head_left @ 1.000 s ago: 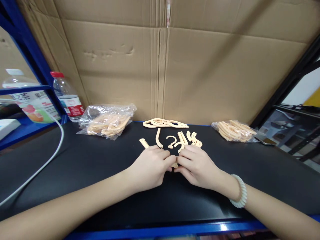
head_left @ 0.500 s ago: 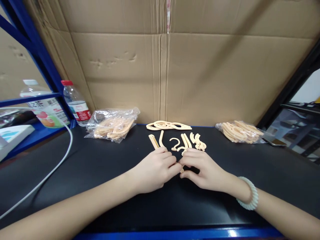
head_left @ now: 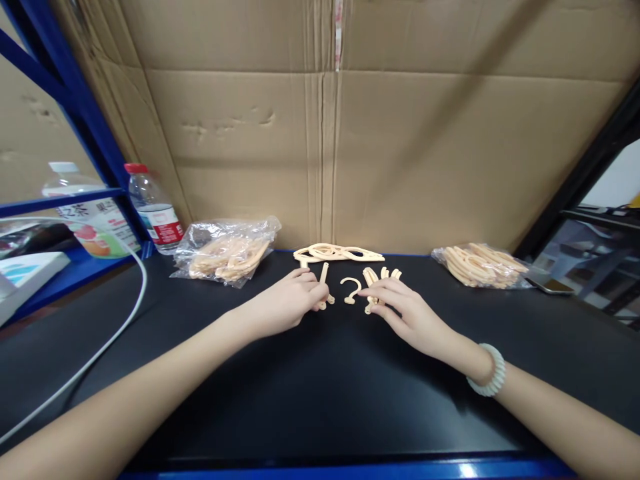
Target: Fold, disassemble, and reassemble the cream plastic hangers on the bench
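My left hand (head_left: 296, 299) is closed with curled fingers over a beige hanger arm piece, mostly hidden under them. A second straight hanger arm (head_left: 325, 273) lies beside its fingertips. My right hand (head_left: 407, 312), with a pale coiled band on the wrist, has thumb and fingers around a beige hanger piece (head_left: 371, 304) among similar pieces. The fingers partly cover it. Between the hands a beige hanger hook (head_left: 353, 289) lies flat on the black table (head_left: 320, 393). Small curved pieces (head_left: 391, 273) show just behind the right hand.
Looped beige hanger parts (head_left: 337, 253) lie at the cardboard wall (head_left: 240, 153). Clear bags of beige parts stand left (head_left: 227, 253) and right (head_left: 480, 263). A phone (head_left: 550, 283) is by the right bag. A red-capped bottle (head_left: 155, 213) and white cable (head_left: 115, 320) are left.
My hands were together over a small beige piece near the middle. They have moved apart and farther back, the left to the left-hand arm pieces, the right over the right-hand pieces.
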A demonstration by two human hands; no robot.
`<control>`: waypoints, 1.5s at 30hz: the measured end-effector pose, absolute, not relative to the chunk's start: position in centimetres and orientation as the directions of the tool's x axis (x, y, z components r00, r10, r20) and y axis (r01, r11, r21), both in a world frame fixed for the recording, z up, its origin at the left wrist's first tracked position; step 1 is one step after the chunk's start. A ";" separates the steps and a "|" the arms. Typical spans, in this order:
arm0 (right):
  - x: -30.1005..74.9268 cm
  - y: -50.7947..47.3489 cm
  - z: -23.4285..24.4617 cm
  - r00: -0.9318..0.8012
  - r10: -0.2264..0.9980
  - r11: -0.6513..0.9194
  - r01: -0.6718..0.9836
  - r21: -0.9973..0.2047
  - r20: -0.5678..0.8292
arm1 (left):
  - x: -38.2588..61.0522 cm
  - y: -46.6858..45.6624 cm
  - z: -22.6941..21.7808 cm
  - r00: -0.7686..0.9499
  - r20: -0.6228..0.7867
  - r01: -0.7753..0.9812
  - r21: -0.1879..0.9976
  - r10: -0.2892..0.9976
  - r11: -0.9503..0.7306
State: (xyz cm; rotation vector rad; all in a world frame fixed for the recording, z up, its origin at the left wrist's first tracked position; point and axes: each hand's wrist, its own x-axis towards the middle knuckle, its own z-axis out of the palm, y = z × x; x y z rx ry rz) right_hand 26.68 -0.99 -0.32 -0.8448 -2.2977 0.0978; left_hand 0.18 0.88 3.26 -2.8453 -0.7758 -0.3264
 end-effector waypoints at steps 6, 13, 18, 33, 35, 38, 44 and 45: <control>26.0 -0.9 -0.3 -0.649 0.523 0.801 0.596 -0.058 0.552 | -0.1 1.6 1.8 0.831 0.215 0.533 -0.041 0.513 -0.845; 24.9 0.7 -0.7 -0.719 0.509 0.735 0.649 0.196 0.473 | 0.0 2.1 0.5 0.763 0.355 0.554 0.073 0.541 -0.829; 24.2 1.9 -0.8 -0.709 0.542 0.724 0.667 0.179 0.450 | 0.6 2.1 -0.4 0.639 0.489 0.621 0.129 0.594 -0.773; 30.1 1.5 2.3 -0.628 0.625 0.766 0.609 -0.208 0.464 | 0.8 2.1 -1.0 0.646 0.494 0.591 0.158 0.582 -0.791; 31.7 1.8 2.2 -0.636 0.652 0.746 0.634 -0.201 0.413 | 0.8 2.0 -1.0 0.643 0.503 0.588 0.158 0.578 -0.793; 32.8 2.4 1.8 -0.648 0.688 0.718 0.673 -0.176 0.326 | 0.8 2.0 -1.0 0.638 0.511 0.588 0.159 0.576 -0.793; 32.9 3.1 0.2 -0.660 0.738 0.674 0.712 -0.197 0.141 | 0.9 2.0 -0.9 0.641 0.495 0.596 0.160 0.587 -0.787; 32.8 3.2 -0.1 -0.655 0.748 0.661 0.722 -0.203 0.107 | 0.9 2.1 -0.9 0.640 0.497 0.597 0.159 0.586 -0.787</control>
